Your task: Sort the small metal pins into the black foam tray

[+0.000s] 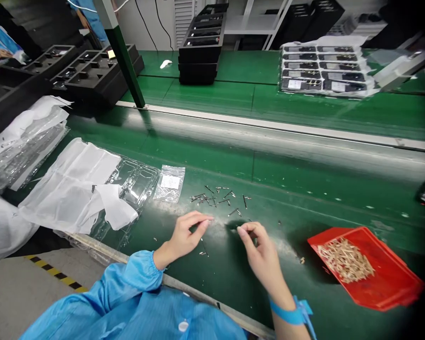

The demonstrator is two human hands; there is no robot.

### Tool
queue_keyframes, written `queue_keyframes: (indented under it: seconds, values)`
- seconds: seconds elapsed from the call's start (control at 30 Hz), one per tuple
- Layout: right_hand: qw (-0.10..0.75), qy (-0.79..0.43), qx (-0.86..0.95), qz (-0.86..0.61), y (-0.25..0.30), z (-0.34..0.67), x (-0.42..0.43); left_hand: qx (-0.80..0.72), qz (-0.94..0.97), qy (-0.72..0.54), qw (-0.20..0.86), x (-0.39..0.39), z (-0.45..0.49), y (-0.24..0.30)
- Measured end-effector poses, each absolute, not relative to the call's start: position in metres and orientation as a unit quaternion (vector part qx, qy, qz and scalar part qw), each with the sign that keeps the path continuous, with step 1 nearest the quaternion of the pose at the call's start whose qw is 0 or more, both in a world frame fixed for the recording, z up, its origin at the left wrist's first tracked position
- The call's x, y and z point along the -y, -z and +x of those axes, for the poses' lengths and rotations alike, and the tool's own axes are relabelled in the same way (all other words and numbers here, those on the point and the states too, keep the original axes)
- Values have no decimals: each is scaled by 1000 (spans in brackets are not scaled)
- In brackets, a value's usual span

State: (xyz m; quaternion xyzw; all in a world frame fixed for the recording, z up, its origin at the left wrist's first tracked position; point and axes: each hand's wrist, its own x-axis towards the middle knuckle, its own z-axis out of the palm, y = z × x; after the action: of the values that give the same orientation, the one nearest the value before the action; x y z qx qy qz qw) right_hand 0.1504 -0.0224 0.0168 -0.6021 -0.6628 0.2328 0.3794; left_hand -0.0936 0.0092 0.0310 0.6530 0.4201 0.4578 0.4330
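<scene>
1. One red tray (393, 278) at 4 o'clock, holding too many pale pieces to count.
2. One small clear bag (170, 183).
3. Roughly a dozen loose metal pins (216, 197), at centre.
4. Two hands (184, 236).

**Open belt ahead, clutter on both flanks**

Bare green conveyor belt (304, 189) lies open beyond the scattered small metal pins (216, 198). A red plastic tray of tan parts (393, 278) blocks the right. Crumpled white sheets over clear plastic blister trays (81, 189) and a small clear zip bag (170, 183) crowd the left.
</scene>
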Motion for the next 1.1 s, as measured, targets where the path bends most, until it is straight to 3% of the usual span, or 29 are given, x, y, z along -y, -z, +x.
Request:
queue_keyframes:
  seconds: [0.13,0.2,0.3,0.47,0.63,0.87,1.1]
  values:
    - [428,-240,638,-593,-29,102,38,-397,487,-388,674,6,-62,-34]
    - [432,-237,650,-579,-32,93,42,-409,380,-397,728,9,-52,-31]
    - [431,-202,659,-583,-30,110,40,-432,308,-440,725,4,-53,-26]
    - [357,-35,636,-683,-1,172,18,-443,407,-390,698,-12,-75,-26]
    - [347,-60,671,-653,6,181,8,-384,489,-380,685,-15,-85,-29]
    - [441,-195,684,-548,-36,109,23,-329,495,-289,751,-11,-79,-28]
    - [419,-107,711,-554,-33,95,20,-280,364,-306,834,-17,-79,-31]
